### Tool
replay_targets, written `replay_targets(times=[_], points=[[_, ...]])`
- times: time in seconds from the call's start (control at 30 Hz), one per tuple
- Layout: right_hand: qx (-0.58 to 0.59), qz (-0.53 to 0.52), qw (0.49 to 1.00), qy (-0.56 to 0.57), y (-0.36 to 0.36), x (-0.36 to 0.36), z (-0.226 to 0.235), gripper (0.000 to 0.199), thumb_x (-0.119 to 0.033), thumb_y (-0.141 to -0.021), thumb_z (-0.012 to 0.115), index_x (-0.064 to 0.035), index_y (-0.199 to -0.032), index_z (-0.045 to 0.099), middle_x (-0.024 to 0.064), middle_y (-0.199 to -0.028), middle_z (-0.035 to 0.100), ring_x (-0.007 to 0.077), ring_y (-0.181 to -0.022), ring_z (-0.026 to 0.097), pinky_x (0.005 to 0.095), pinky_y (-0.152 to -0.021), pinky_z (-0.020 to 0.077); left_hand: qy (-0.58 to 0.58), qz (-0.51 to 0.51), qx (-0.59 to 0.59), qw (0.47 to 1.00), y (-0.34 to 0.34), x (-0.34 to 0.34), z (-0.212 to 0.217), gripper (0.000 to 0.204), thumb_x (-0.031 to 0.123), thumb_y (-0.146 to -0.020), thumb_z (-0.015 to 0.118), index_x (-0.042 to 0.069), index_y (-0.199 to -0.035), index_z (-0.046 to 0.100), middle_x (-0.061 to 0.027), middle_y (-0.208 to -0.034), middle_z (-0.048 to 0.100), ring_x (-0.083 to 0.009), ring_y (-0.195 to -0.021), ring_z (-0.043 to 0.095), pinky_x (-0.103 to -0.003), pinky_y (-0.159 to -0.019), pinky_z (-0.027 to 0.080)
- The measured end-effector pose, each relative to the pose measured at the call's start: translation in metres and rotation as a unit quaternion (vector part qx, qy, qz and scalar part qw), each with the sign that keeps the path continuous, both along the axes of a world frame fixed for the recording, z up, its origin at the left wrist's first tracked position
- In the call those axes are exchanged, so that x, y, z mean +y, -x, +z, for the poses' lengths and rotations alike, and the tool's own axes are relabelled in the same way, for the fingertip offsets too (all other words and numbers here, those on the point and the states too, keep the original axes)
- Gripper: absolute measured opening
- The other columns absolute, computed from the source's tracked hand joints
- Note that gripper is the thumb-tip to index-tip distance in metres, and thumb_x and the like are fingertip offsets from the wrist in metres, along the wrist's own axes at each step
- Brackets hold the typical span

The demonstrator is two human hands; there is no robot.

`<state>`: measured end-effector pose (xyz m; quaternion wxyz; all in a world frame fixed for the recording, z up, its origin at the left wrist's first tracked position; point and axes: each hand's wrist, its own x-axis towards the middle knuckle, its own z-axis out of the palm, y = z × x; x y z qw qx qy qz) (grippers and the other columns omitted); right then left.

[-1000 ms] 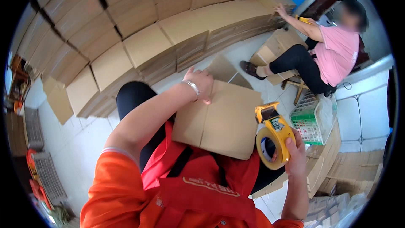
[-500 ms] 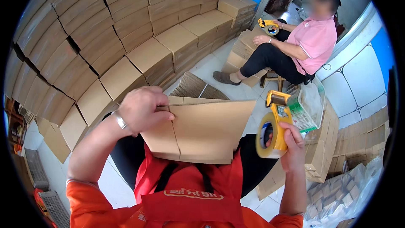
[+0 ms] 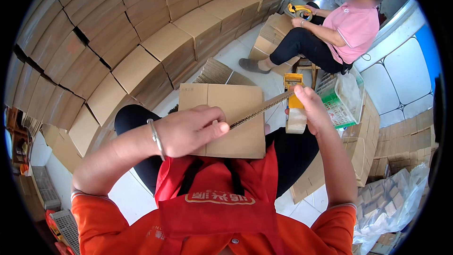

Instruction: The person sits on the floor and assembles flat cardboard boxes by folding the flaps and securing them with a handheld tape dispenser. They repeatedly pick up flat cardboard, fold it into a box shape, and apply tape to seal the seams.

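Note:
Over my lap a flattened cardboard box (image 3: 260,110) is held nearly edge-on, its corrugated edge slanting up to the right. My left hand (image 3: 191,130) pinches its lower left end between thumb and fingers. At the upper right end, the thumb of my right hand (image 3: 314,108) presses on the box. That same hand grips a yellow tape dispenser (image 3: 293,82) with a wide roll of tape, which hangs beside the box. Under the held piece, another flat cardboard box (image 3: 226,141) lies across my knees. My right fingers are partly hidden behind the dispenser.
Stacked brown cartons (image 3: 170,42) line the left and back. Bundled flat cardboard (image 3: 219,73) lies ahead on the floor. A person in a pink shirt (image 3: 351,30) sits at the far right, holding another tape dispenser (image 3: 301,11). A green-and-white basket (image 3: 337,106) stands on cartons to the right.
The held cardboard has turned from facing me to nearly edge-on, showing another piece beneath. My left hand has moved right and down. My right hand has brought the dispenser up against the cardboard's right end.

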<state>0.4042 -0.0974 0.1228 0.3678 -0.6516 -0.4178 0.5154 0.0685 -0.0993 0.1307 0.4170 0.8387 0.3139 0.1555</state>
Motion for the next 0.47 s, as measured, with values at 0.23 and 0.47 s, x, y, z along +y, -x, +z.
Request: replay_targets(times=[0.23, 0.47], points=[[0.008, 0.006, 1.0, -0.005, -0.005, -0.002, 0.004, 0.063, -0.056, -0.088, 0.066, 0.0013, -0.113, 0.062, 0.0103, -0.107, 0.06, 0.0172, -0.081, 0.063, 0.0313, -0.072, 0.0518, 0.135, 0.024, 0.091, 0.986, 0.028, -0.008, 0.015, 0.044, 0.04, -0.091, 0.066, 0.003, -0.113, 0.058, -0.0114, -0.097, 0.059, -0.0225, -0.089, 0.06, -0.033, -0.077, 0.05], [-0.107, 0.104, 0.989, 0.02, -0.025, 0.01, 0.007, 0.067, -0.057, -0.085, 0.067, 0.0013, -0.119, 0.065, 0.015, -0.12, 0.062, 0.0182, -0.104, 0.06, 0.0333, -0.095, 0.0453, -0.199, 0.051, 0.166, 0.965, 0.051, -0.018, 0.04, 0.04, 0.028, -0.085, 0.076, 0.003, -0.113, 0.062, -0.0139, -0.123, 0.061, -0.0259, -0.101, 0.062, -0.039, -0.083, 0.055]])
